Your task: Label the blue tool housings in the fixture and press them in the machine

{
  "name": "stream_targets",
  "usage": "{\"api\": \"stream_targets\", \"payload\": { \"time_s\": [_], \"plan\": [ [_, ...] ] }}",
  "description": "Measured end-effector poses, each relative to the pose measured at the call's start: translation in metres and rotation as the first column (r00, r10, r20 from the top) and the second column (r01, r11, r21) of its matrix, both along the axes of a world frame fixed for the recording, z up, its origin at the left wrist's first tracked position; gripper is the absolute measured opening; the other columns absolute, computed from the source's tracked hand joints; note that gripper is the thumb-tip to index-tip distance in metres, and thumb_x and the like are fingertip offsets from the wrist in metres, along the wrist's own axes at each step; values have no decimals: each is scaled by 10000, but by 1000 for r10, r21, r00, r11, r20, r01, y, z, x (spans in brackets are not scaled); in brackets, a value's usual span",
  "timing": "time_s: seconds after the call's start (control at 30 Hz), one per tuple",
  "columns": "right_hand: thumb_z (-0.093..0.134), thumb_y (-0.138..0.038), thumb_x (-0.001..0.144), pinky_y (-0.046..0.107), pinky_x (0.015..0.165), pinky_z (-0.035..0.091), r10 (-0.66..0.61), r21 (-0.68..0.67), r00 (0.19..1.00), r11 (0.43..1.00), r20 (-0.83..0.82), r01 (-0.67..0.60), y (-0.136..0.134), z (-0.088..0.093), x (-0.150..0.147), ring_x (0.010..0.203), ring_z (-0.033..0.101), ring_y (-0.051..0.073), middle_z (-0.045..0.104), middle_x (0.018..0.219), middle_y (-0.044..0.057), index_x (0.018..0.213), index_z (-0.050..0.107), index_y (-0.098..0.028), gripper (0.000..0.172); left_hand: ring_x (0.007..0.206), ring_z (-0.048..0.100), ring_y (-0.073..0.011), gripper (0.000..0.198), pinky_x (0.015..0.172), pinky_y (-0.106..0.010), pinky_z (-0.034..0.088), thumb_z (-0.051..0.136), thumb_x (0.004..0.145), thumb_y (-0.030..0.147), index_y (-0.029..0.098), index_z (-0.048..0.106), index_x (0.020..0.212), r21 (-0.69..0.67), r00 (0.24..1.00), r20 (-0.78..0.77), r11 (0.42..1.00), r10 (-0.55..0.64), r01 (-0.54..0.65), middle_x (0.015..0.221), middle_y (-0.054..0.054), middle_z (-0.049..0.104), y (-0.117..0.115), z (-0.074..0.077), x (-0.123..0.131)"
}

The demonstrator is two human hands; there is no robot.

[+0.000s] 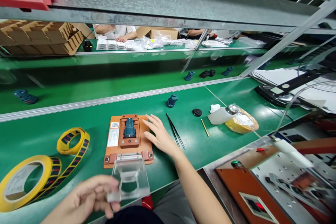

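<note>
An orange-brown fixture plate (143,143) lies on the bench in front of me. In its raised nest sits a small dark teal plastic housing (129,128). A clear plastic lid (141,178), hinged at the fixture's near edge, is swung back towards me. My left hand (90,196), slightly blurred, has its fingers around the lid's left corner. Fingers spread, my right hand (160,134) rests at the plate's right edge and holds nothing. Black tweezers (174,131) lie just right of that hand.
Yellow label rolls (59,171) lie at left. Another teal housing (172,100), a black round cap (197,112), a yellow stick (204,127), a white bottle (220,116) and a tape roll (243,122) stand rightward. A machine (262,189) borders the right; a metal shelf (168,3) hangs above.
</note>
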State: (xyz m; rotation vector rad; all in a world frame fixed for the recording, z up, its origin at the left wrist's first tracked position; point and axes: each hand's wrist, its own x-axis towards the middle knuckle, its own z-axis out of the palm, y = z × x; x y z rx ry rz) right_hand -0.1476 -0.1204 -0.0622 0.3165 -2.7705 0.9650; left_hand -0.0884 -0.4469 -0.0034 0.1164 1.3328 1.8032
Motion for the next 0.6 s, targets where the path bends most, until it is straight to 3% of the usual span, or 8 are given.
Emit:
{"api": "stream_targets", "payload": {
  "time_s": [0.07,0.13,0.23,0.3,0.4,0.5,0.57,0.6],
  "plan": [
    [473,-445,1020,496,1146,368,-183,56,979,980,-88,189,15,-10,12,1373,431,301,555,1437,136,1336,623,-195,430,998,691,-311,645,818,-405,556,632,874,613,241,582,1398,54,992,66,993,105,-108,1188,-168,718,9,23,-19],
    [489,-452,1000,516,1048,429,-424,119,887,886,-183,448,29,-21,24,1201,533,329,639,1257,180,1250,670,-147,434,1056,691,-296,602,860,-404,566,590,953,477,263,438,1495,105,974,105,972,201,-212,1299,-165,672,25,37,-37],
    [484,-486,968,538,899,463,-675,252,702,656,-224,711,48,-39,43,1102,527,384,608,1193,225,1286,637,-96,527,1026,723,-273,447,889,-381,575,594,976,313,178,498,1391,105,951,147,952,271,-287,1268,-196,687,56,38,-62],
    [469,-510,957,515,824,468,-724,321,664,594,-186,737,56,-49,51,1057,529,393,591,1193,224,1317,614,-102,563,971,742,-244,268,897,-350,577,587,975,246,109,597,1205,44,938,163,948,305,-316,1179,-209,718,72,30,-75],
    [421,-523,963,476,767,456,-734,347,668,599,-122,721,59,-57,58,1005,547,380,611,1127,195,1252,641,-127,538,910,750,-210,179,905,-332,575,619,942,194,89,635,1086,-39,924,161,938,346,-344,1102,-198,740,79,21,-86],
    [361,-506,974,452,747,442,-720,306,687,636,-93,708,59,-58,61,973,570,364,637,1010,158,1138,662,-146,498,924,736,-215,394,886,-353,576,700,891,255,152,604,1259,-155,956,-64,944,285,-292,1122,-145,743,52,23,-88],
    [332,-499,976,447,739,435,-710,271,698,657,-94,704,60,-58,61,960,581,359,641,969,147,1087,658,-155,487,959,719,-221,437,898,-347,558,713,874,386,202,633,1263,-380,901,-405,868,154,-319,1097,-96,752,10,25,-86],
    [324,-502,974,446,735,433,-706,257,702,663,-97,703,61,-58,62,953,585,359,642,962,145,1072,655,-159,487,981,711,-227,409,929,-342,539,702,867,449,211,675,1199,-505,823,-566,766,52,-397,1062,-78,761,-16,25,-84]
  ]
}}
